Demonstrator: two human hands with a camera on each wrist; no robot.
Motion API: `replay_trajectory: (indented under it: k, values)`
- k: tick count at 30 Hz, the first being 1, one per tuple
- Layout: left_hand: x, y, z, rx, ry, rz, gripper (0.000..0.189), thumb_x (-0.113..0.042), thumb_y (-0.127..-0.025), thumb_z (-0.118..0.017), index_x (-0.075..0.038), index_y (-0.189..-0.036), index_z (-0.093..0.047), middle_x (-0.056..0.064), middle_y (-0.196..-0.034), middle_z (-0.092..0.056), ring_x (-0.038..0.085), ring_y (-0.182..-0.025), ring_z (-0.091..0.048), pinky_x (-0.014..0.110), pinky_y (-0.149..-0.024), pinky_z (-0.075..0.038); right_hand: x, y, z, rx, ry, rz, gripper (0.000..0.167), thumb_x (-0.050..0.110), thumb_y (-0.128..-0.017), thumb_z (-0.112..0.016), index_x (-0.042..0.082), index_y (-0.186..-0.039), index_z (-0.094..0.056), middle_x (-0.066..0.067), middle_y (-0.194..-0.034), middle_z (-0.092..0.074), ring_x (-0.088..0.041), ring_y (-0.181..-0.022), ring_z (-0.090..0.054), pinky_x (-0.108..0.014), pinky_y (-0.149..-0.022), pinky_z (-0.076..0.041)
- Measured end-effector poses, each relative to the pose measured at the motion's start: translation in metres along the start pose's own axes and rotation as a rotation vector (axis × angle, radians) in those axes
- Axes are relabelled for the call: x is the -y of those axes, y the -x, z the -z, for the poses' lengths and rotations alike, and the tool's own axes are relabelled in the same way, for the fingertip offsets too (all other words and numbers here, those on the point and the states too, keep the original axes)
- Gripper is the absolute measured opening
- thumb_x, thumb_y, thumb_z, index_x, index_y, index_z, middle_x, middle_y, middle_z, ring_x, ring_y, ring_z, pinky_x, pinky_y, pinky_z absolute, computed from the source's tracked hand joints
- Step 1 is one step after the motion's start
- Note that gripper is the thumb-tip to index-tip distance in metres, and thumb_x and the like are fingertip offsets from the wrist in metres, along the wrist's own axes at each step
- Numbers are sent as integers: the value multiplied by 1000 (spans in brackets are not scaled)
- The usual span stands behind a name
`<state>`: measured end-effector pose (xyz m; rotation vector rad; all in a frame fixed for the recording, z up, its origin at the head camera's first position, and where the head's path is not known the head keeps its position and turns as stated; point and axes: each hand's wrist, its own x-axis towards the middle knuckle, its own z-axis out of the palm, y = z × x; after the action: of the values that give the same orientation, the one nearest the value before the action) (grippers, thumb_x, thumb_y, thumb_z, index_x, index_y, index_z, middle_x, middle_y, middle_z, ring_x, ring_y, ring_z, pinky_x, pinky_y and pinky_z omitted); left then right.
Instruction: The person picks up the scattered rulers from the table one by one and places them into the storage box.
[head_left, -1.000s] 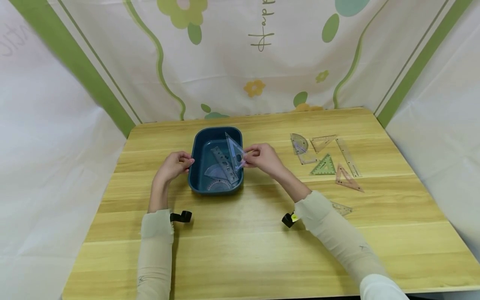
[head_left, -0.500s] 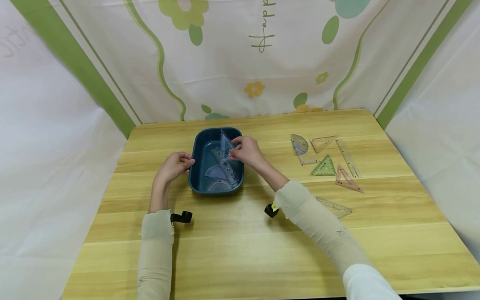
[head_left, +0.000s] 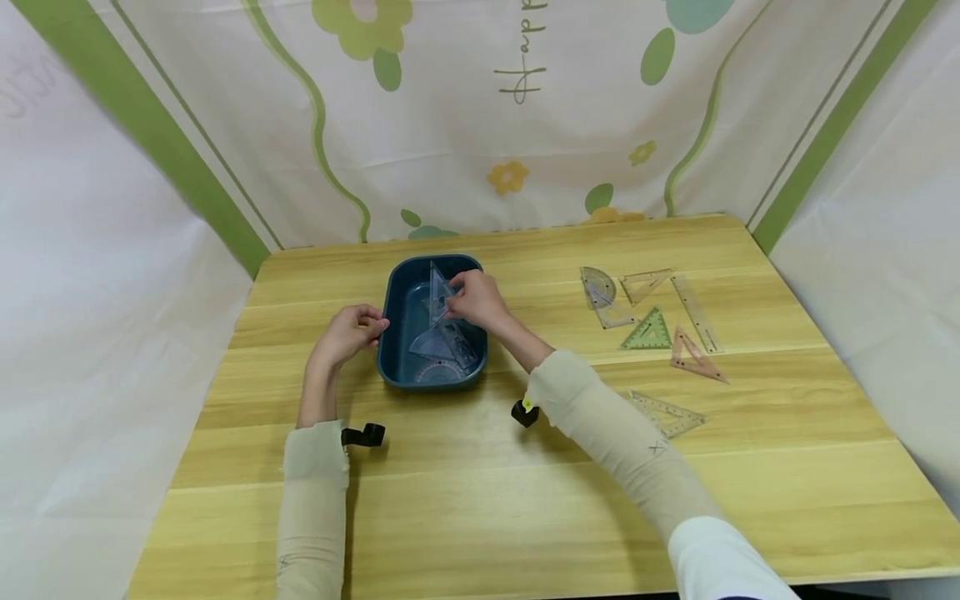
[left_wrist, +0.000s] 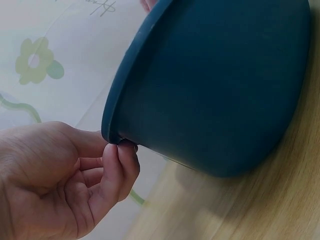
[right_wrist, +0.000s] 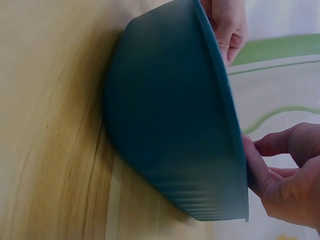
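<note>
Your left hand [head_left: 349, 332] pinches the left rim of the bin [head_left: 431, 387], thumb above and fingers below. The set square [head_left: 437, 285] is over the bin's inside, its long edge running away from you, roughly along the bin's long sides. A protractor [head_left: 438, 372] and a ruler [head_left: 460, 347] lie nearer you in there; whether the square touches them, you can't tell. Your right hand [head_left: 480, 300] has the square pinched from its right side, so the piece lies leftward of that grip, your left hand farther from it. Rightward on the table sit a green triangle [head_left: 637, 341] and a pink triangle [head_left: 697, 370].
</note>
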<state>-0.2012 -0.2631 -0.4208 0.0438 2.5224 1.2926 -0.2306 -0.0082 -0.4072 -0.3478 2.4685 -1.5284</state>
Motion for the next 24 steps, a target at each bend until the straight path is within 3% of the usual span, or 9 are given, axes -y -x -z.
replay_trajectory:
  k: [4, 13, 24]
  values:
    - [1, -1, 0, -1, -15, -4, 31, -16, -105, -51, 7, -125, -53, 20, -113, -57, 17, -84, -58, 31, -80, -58, -2, -3, -2, -7, 43, 7, 38, 2, -95, -62, -7, -132, -57, -19, -93, -76, -30, -86, -75, -29, -74, -60]
    - [0, -2, -1, 8, -23, -24, 32, -18, -105, -51, 8, -124, -53, 19, -110, -57, 19, -84, -58, 30, -78, -58, -7, -3, 1, -37, 221, 21, 35, 9, -96, -62, -5, -128, -62, -15, -101, -76, -23, -89, -74, -35, -81, -59]
    - [0, -4, -3, 9, -23, -23, 32, -17, -105, -51, 8, -125, -53, 20, -112, -57, 13, -82, -58, 33, -79, -59, -3, 20, 19, -20, 225, 109, 20, 13, -97, -63, 2, -112, -70, -12, -109, -71, -24, -99, -68, -35, -86, -57]
